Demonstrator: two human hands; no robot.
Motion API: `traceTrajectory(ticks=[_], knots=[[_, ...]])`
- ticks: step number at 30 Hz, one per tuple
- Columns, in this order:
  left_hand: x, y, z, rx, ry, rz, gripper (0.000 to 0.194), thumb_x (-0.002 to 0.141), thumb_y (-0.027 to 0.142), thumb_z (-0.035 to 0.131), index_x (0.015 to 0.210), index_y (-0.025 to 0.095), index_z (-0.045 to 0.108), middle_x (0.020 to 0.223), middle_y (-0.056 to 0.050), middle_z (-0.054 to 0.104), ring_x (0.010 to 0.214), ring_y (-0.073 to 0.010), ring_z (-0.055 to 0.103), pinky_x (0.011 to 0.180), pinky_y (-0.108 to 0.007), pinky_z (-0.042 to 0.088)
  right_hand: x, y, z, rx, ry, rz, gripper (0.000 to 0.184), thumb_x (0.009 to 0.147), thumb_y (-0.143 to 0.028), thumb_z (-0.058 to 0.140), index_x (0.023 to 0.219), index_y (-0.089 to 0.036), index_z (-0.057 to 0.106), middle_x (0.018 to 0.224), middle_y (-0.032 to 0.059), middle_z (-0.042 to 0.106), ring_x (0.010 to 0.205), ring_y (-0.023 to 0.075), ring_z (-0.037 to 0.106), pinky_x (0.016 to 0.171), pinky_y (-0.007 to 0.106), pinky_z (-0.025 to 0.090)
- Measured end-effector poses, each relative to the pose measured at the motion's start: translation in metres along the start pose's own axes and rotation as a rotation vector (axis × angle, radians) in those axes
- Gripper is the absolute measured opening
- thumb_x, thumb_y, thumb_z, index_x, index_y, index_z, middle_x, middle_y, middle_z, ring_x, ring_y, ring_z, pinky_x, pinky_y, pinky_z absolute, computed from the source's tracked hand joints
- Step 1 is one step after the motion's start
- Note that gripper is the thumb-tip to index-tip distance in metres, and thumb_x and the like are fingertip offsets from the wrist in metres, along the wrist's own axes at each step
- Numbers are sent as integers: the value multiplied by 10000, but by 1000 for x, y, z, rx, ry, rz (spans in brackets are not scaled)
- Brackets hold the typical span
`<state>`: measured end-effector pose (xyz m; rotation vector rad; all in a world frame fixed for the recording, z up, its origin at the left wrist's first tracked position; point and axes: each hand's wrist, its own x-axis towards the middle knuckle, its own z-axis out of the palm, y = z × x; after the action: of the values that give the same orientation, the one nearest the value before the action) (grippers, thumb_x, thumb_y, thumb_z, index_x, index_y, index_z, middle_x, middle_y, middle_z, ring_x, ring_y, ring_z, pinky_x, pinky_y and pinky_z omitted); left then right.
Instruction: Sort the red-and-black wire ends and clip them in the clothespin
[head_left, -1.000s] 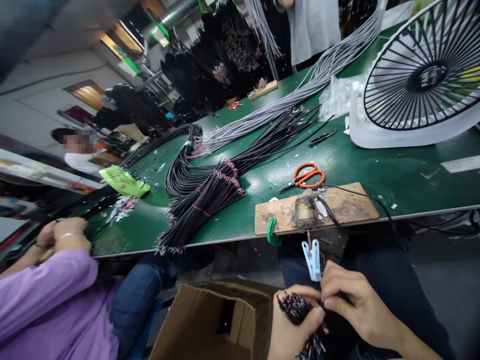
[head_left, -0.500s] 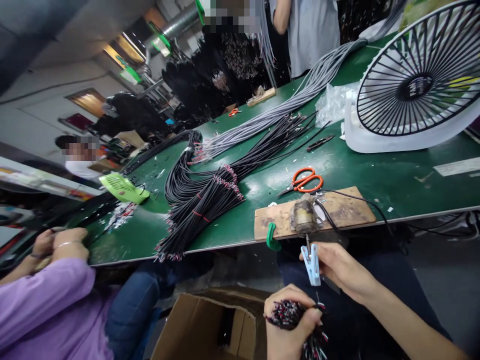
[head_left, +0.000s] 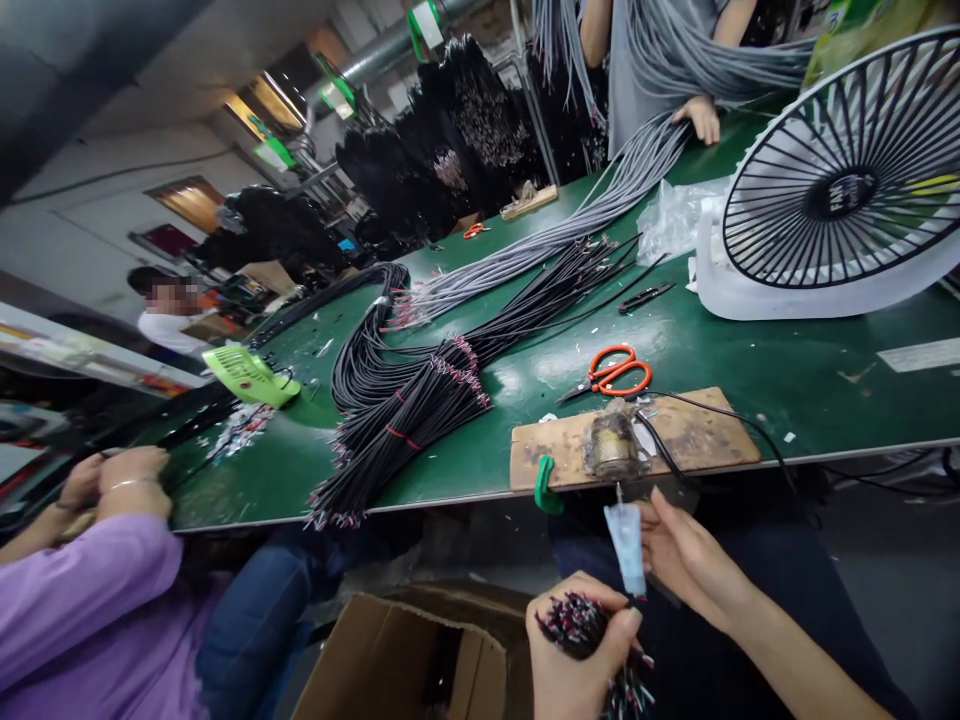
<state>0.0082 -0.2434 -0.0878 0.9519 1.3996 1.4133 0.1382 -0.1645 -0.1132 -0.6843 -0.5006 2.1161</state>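
My left hand (head_left: 574, 640), low in the view, is closed round a bundle of black cables (head_left: 576, 622) with red and white wire ends. One wire end rises between its thumb and forefinger to the light-blue clothespin (head_left: 625, 550). That clothespin hangs from the thin shaft of a small motor (head_left: 611, 447) and looks smeared, as if spinning. Just right of it is my right hand (head_left: 694, 560), thumb and fingers apart and nothing seen in them. The motor sits on a wooden board (head_left: 701, 432) at the table edge, beside a green clamp (head_left: 547, 487).
Orange-handled scissors (head_left: 616, 372) lie behind the board. A fan (head_left: 840, 195) stands at right. Black cable bundles (head_left: 405, 425) and grey cables (head_left: 525, 240) cover the table's middle. An open cardboard box (head_left: 397, 660) is below. Co-workers are at left (head_left: 90, 600) and across the table.
My right hand's fingers have come off the clothespin, which now looks blurred. Across the table, the co-worker now has a hand on the grey cables and grey cables over the arm.
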Motion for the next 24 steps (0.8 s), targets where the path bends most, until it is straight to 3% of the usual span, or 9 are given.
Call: traceTrajectory(ticks=[4, 7, 11, 14, 15, 17, 20, 24], knots=[[-5, 3, -2, 30, 13, 3, 82, 643, 204, 832, 614, 181, 759, 550, -7, 663, 395, -115, 573, 459, -229, 441, -12, 6, -23, -100, 70, -74, 430, 829, -562, 711, 743, -142, 735, 656, 21, 618, 604, 111, 461, 575, 228, 360], [-12, -2, -2, 74, 42, -18, 101, 627, 217, 837, 593, 170, 753, 554, -25, 677, 405, -131, 579, 481, -251, 472, -32, 10, -31, -288, -5, -85, 422, 834, -569, 699, 776, -153, 733, 652, 14, 594, 615, 123, 455, 603, 246, 375], [-20, -21, 7, 69, 163, -191, 218, 613, 307, 869, 613, 148, 721, 566, -40, 696, 456, -169, 625, 494, -265, 514, -55, 17, -27, -550, -126, -154, 643, 636, -713, 765, 1007, -189, 737, 886, 55, 606, 720, 176, 520, 649, 283, 443], [-23, -34, 20, 40, 251, -299, 296, 603, 375, 888, 637, 130, 725, 582, -58, 717, 537, -212, 676, 556, -294, 552, -63, 25, -22, -802, -106, -243, 848, 485, -713, 838, 1152, -211, 692, 1026, 83, 611, 852, 247, 589, 724, 314, 497], [-24, -38, 24, 29, 254, -322, 324, 598, 402, 889, 632, 123, 728, 578, -63, 718, 544, -223, 679, 560, -303, 556, -64, 28, -21, -878, -79, -266, 832, 486, -670, 867, 1156, -211, 687, 1046, 89, 627, 884, 265, 610, 735, 314, 508], [-27, -44, 29, -13, 229, -344, 364, 597, 444, 884, 625, 115, 731, 570, -66, 712, 543, -230, 675, 548, -310, 552, -65, 33, -21, -996, 9, -302, 602, 630, -539, 862, 1104, -208, 696, 1049, 93, 665, 913, 273, 649, 737, 305, 522], [-34, -51, 30, -54, 268, -301, 361, 613, 454, 874, 685, 121, 757, 649, -74, 744, 636, -249, 703, 613, -316, 566, -63, 37, -25, -1089, 187, -393, 155, 886, -336, 657, 952, -208, 713, 906, 69, 713, 790, 222, 681, 688, 283, 522], [-42, -62, 21, 49, 344, -256, 405, 632, 480, 862, 783, 116, 770, 754, -103, 784, 751, -284, 728, 736, -356, 575, -64, 43, -30, -1113, 216, -510, 109, 892, -246, 629, 811, -213, 695, 732, 43, 705, 616, 190, 650, 573, 268, 500]])
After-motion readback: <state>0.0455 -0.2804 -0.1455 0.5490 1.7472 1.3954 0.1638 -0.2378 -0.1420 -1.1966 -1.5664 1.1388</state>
